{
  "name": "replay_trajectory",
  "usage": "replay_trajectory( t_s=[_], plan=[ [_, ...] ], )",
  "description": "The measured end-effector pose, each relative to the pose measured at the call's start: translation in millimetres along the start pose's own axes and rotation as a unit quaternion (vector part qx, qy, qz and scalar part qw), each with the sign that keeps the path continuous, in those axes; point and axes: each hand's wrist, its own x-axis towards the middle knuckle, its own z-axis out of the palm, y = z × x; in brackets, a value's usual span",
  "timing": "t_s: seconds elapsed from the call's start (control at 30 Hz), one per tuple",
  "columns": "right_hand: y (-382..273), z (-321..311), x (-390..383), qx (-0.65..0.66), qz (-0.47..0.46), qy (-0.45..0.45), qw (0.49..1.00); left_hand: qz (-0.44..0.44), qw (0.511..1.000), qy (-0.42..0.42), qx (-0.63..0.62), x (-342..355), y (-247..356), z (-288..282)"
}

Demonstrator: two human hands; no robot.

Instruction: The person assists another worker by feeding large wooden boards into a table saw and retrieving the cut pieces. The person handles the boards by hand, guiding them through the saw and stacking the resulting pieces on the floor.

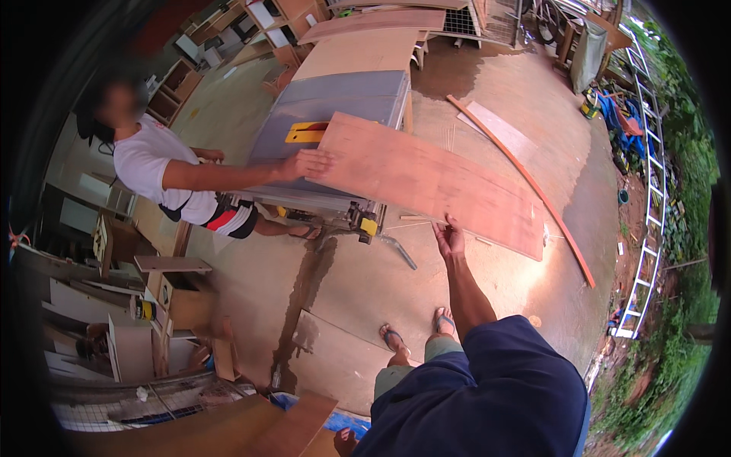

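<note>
A long reddish-brown plywood board [434, 179] stretches from the table saw [335, 95] toward the right, above the concrete floor. My right hand [451, 239] is closed on its near edge, toward the right end, with the thumb up at the edge. At the board's left end, a co-worker's hand [307, 163] rests against it. Low in the view, my left hand [345, 441] shows only in part, beside a brown panel [301, 426] and apart from the board. Its fingers are too small and dim to read.
The co-worker [148, 156] stands left of the saw, close to its yellow insert [307, 132]. A reddish wooden strip [525, 186] lies on the floor at right. A flat sheet [339, 362] lies left of my feet. An aluminium ladder [653, 183] borders the greenery.
</note>
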Motion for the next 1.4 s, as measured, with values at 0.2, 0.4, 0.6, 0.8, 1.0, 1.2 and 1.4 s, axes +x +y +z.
replay_trajectory(
  t_s=[0.2,0.4,0.6,0.8,1.0,1.2,1.4],
  plan=[
    [-0.3,45.7,-39.9,-0.043,-0.032,-0.016,0.998,-0.006,0.998,-0.044,-0.049,-4.1,-7.4,30.5],
    [41.3,186.7,-108.1,-0.074,-0.060,-0.115,0.989,0.043,0.993,-0.056,-0.090,18.0,-45.2,38.6],
    [131.3,363.8,-142.4,-0.065,-0.052,-0.271,0.959,0.026,0.988,-0.032,-0.147,54.1,-40.2,36.0],
    [298.9,517.0,-175.4,0.012,0.022,-0.408,0.913,-0.126,0.911,0.034,-0.392,82.9,-45.6,34.8],
    [468.3,593.0,-239.1,0.108,0.115,-0.378,0.912,-0.221,0.950,0.032,-0.216,50.5,-31.0,1.9],
    [588.4,617.9,-264.9,0.247,0.347,-0.217,0.878,-0.221,0.940,0.022,-0.258,58.8,-52.4,-1.2],
    [655.0,601.3,-266.0,0.287,0.472,-0.138,0.822,-0.230,0.929,0.022,-0.289,89.6,-52.5,-9.8]
  ],
)
